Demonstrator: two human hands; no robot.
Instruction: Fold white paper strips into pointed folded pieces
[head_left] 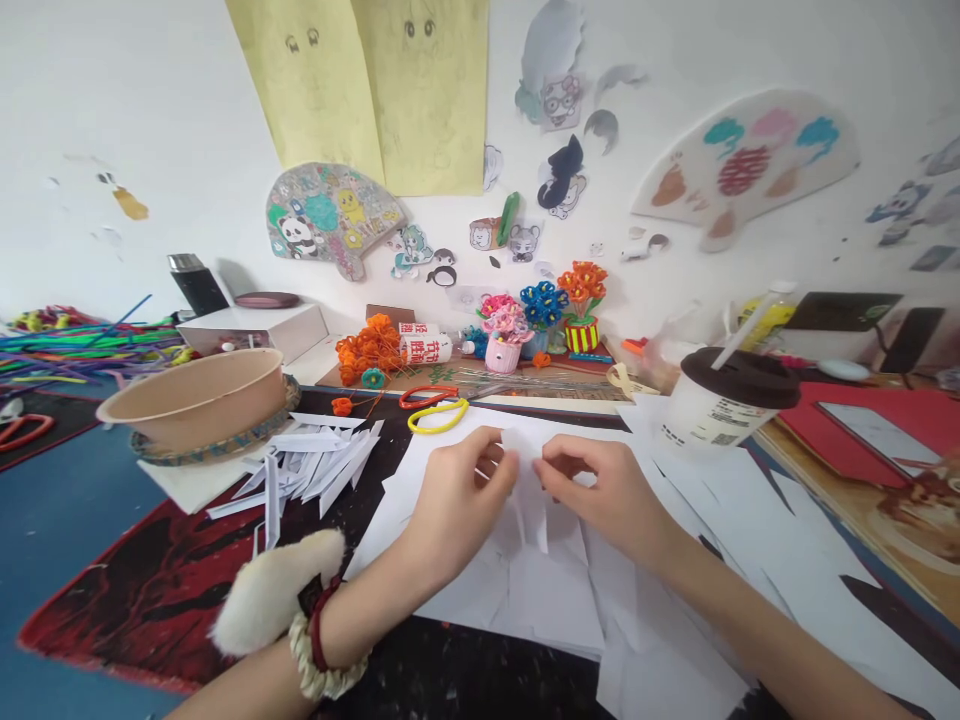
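Observation:
A small strip of white paper (531,510) hangs upright between my two hands, above the loose white sheets. My left hand (469,490) pinches its upper left edge between thumb and fingers. Thumb and forefinger of my right hand (592,475) are closed at its upper right edge. White paper sheets (547,600) lie spread beneath both hands. Beyond my left hand rest scissors with red and yellow handles (437,416). A pile of folded white paper strips (322,465) lies to the left. My left wrist carries a cream scrunchie (315,665) and a white furry piece (277,590).
A beige round basin (195,400) stands at the left. At the right is a lidded drink cup with a straw (727,400), near more sheets and a phone (877,435). Fuzzy-stem flowers in pots (504,350) line the back. Coloured craft stems (82,350) lie far left.

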